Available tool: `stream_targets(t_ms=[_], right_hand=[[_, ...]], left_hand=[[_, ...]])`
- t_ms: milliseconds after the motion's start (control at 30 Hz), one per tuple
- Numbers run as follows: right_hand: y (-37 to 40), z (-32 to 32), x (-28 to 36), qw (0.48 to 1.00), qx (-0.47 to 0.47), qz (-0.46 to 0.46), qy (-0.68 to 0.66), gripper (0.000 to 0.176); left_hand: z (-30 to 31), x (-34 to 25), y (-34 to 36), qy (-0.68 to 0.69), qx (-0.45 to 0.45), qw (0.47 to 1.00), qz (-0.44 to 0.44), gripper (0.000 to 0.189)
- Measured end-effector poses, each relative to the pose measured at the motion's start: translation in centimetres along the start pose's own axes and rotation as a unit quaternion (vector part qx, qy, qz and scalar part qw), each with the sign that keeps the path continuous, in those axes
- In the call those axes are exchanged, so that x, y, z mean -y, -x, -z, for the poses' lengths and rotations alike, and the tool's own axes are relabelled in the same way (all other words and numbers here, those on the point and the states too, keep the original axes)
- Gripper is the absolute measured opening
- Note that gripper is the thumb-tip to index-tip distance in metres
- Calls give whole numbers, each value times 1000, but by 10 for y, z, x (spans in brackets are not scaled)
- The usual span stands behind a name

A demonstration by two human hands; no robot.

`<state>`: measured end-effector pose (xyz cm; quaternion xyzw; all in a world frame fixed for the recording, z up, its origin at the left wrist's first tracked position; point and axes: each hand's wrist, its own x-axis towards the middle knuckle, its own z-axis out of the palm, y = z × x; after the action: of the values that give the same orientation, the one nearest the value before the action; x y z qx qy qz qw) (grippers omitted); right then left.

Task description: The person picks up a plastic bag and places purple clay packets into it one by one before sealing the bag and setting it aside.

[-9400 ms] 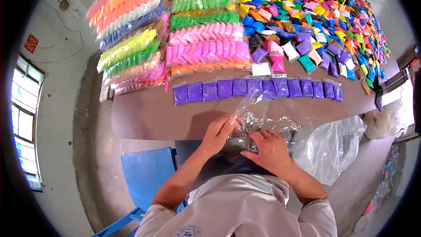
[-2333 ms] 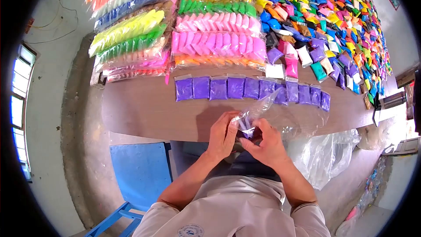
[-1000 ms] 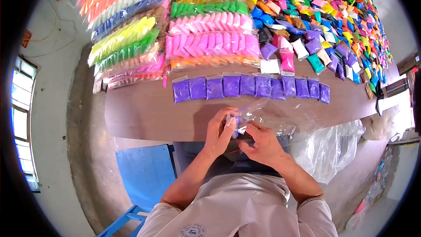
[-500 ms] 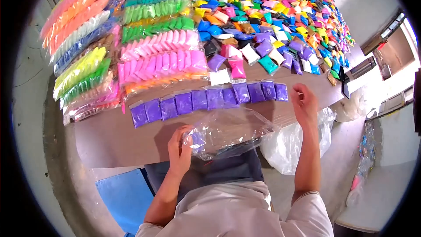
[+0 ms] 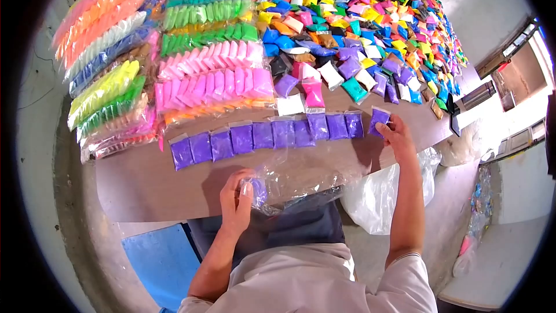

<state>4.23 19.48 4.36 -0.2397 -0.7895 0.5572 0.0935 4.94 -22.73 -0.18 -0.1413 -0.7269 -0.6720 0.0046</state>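
At the near edge of the brown table (image 5: 145, 188), the left hand (image 5: 238, 197) has its fingers closed on a clear plastic bag (image 5: 307, 174) with a purple packet (image 5: 258, 189) inside. The right hand (image 5: 397, 137) pinches the end packet (image 5: 379, 119), just beside the row of purple packets (image 5: 243, 137).

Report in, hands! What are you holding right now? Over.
Left hand shut on clear bag, purple packet inside. Right hand pinching end packet of purple row. Nothing in the way.

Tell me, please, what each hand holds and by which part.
The left hand grips the clear bag at its left end; the right hand pinches a purple packet by its right edge.
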Motion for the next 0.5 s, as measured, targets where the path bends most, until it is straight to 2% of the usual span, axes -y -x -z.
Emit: stream_targets(t_ms=[233, 333, 400, 433, 500], right_hand=[[-13, -15, 3, 993, 117, -12, 13, 22], [-21, -25, -3, 990, 111, 6, 84, 22], [-22, -31, -8, 976, 74, 83, 187, 23], [-24, -36, -14, 976, 75, 82, 186, 23], [-23, -44, -22, 987, -4, 115, 108, 22]], left_hand=[[-1, -2, 0, -3, -4, 1000, 1, 23], [-2, 0, 1, 1, -11, 1000, 12, 24], [-3, -1, 2, 8, -15, 1000, 19, 24], [-3, 0, 1, 16, -17, 999, 26, 23], [-3, 3, 1, 18, -16, 999, 22, 23]])
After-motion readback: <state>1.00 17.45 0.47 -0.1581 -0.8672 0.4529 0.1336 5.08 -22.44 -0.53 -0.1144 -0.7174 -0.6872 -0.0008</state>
